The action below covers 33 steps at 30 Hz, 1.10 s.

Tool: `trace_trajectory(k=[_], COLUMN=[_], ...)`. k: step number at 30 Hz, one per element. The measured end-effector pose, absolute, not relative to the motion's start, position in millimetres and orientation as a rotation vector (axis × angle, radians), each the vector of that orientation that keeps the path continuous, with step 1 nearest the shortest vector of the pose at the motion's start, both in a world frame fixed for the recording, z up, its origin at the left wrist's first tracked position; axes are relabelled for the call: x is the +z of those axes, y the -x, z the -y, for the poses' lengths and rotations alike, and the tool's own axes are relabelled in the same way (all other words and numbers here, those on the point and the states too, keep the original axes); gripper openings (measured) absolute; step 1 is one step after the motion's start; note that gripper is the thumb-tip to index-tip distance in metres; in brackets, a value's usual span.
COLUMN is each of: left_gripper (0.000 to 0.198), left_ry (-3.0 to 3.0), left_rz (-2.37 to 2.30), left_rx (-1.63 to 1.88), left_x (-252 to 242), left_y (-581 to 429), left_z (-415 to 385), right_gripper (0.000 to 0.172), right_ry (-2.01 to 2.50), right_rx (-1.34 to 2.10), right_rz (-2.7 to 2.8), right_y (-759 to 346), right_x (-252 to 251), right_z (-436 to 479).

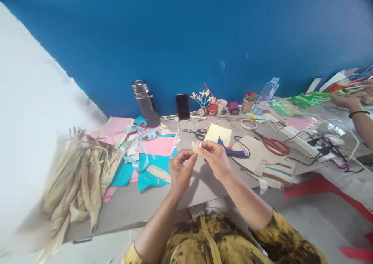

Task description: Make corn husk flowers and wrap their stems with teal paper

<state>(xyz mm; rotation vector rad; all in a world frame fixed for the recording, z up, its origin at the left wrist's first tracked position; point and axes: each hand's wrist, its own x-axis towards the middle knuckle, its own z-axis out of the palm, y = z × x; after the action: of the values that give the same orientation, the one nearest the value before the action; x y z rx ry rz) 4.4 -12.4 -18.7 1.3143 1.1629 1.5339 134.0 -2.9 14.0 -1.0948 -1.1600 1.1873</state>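
Both my hands meet over the middle of the grey table [131, 205]. My left hand [180, 170] and my right hand [215, 158] pinch a small pale husk piece [196, 146] shaped like pointed petals, held between the fingertips of both. A pile of dried corn husks [78, 178] lies at the left end of the table. Pink and blue paper sheets [151, 155] with a pale blue ribbon [132, 147] lie just left of my hands. A blue glue gun [231, 151] lies to the right of my right hand.
Along the blue wall stand a grey flask [145, 103], a phone [182, 106], small husk flowers [202, 98], cups and a clear bottle [266, 93]. Black scissors [196, 132], red scissors [274, 145], a yellow pad [218, 134] and a power strip with cables [314, 143] lie around. Another person's hand [348, 101] works at far right.
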Motion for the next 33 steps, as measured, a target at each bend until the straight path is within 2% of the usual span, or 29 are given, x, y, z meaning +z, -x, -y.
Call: trace_trajectory(k=[7,15,19,27,33], left_gripper=[0.015,0.016,0.017,0.021,0.027], left_ry=[-1.169,-0.926,-0.877,-0.846,-0.717], left_rz=[-1.190,-1.179,-1.135,-1.130,-1.134], left_rx=[1.514,1.546,1.566,1.569,1.504], left_x=[-20.4,-31.6,-34.4,-41.3,-37.2], left_y=[5.5,44.7,54.0,58.6,57.7], left_z=[9.4,9.8,10.8,10.6,12.4], right_gripper=[0.032,0.018,0.021,0.020,0.025], right_ry=[1.093,1.553,1.894,1.954,2.019], right_rx=[1.184,0.675,0.381,0.335,0.216], right_rz=[1.256,1.807,2.133,2.329,2.287], right_y=[-149.1,-176.4,-163.4,-151.4,-187.5], right_x=[6.6,14.9,25.2,19.9,22.3], right_z=[-3.8,-33.4,-38.2,-66.6,-52.9])
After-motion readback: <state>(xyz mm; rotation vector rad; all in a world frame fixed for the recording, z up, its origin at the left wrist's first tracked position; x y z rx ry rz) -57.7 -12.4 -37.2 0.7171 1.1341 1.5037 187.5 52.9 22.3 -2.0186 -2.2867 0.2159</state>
